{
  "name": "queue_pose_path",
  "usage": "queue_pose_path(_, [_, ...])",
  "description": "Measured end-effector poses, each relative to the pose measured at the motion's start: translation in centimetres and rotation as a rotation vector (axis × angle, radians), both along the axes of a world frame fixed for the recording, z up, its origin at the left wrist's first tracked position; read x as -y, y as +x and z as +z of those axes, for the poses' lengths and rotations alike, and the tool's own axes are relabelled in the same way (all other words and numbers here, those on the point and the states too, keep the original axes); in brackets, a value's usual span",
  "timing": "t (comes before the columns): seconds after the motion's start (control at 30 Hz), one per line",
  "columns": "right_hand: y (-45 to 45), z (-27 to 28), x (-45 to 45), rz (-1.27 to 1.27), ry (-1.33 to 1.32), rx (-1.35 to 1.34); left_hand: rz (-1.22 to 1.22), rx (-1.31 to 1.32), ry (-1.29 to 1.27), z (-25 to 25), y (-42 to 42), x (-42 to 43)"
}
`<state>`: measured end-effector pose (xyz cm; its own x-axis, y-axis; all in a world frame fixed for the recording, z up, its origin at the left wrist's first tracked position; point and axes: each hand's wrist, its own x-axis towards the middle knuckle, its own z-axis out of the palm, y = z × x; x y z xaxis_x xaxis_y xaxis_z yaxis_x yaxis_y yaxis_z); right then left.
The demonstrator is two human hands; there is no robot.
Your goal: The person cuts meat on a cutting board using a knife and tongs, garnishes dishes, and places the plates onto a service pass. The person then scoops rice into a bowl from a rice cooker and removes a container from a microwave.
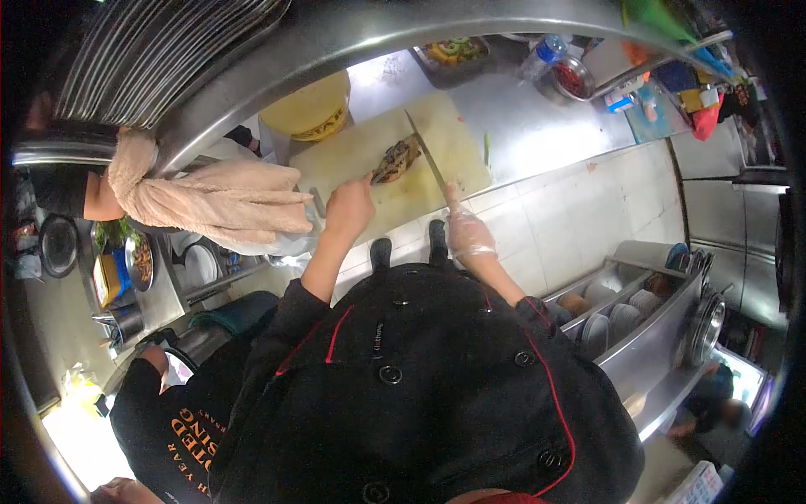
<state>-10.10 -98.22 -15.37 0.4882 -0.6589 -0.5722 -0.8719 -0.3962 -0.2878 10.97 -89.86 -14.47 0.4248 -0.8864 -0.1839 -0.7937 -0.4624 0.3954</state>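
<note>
On the pale yellow cutting board point(336, 168) lies a browned piece of food point(398, 160), dark in places. My left hand point(350, 206) is closed at the lower left end of the food, its fingertips touching or pinching it. Gloved in clear plastic, my right hand point(470, 232) is wrapped round the handle of a long knife point(426, 153). The blade points away from me, slanting up and left, just right of the food. A thin green strip point(486, 149) lies at the board's right edge.
A yellow tub point(312, 105) stands behind the board's left side. Further back are a tray of vegetables point(453, 52), a bottle point(550, 49) and a red-filled bowl point(573, 77). A towel point(210, 193) hangs at left. A person in black point(168, 420) is at lower left; stacked dishes point(625, 315) sit right.
</note>
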Motion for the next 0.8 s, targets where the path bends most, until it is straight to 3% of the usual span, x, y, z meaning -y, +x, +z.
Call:
queue_pose_path(0.33, [4.0, -4.8, -0.1, -0.046, -0.008, 0.127, -0.05, -0.022, 0.055, -1.6, -0.5, -0.1])
queue_pose_path(0.43, [2.5, -3.0, -1.0, -0.014, -0.028, 0.111, -0.039, -0.015, 0.114, -1.4, -0.9, -0.2])
queue_pose_path(0.57, [1.2, -5.4, -1.9, -0.031, 0.016, 0.071, -0.052, 0.043, 0.072, -2.5, -0.7, -0.2])
queue_pose_path(0.67, [3.8, -2.6, 0.7, -0.028, 0.083, 0.02, -0.005, -0.019, 0.062, -2.5, -0.5, -0.5])
queue_pose_path(0.8, [2.5, -1.7, 2.1, -0.017, -0.089, 0.36, 0.02, -0.052, 0.011, -2.2, -0.3, -0.3])
